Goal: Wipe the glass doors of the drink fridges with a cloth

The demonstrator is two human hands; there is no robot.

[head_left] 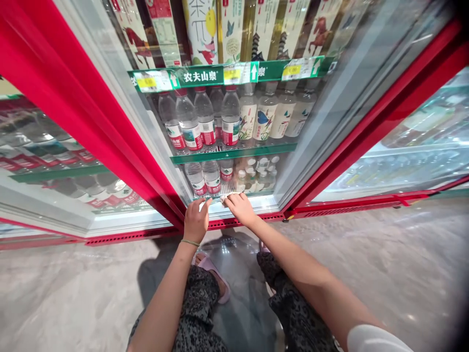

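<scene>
Cloth lies under my right hand at the bottom edge of the shut fridge door, grip unclear; my left hand sits beside it, open, holding nothing

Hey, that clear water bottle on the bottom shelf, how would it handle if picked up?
The clear plastic water bottle looks full, so probably heavy for its size. Its smooth wall may feel slippery. Tall and narrow, it could tip if pushed high up.
</scene>
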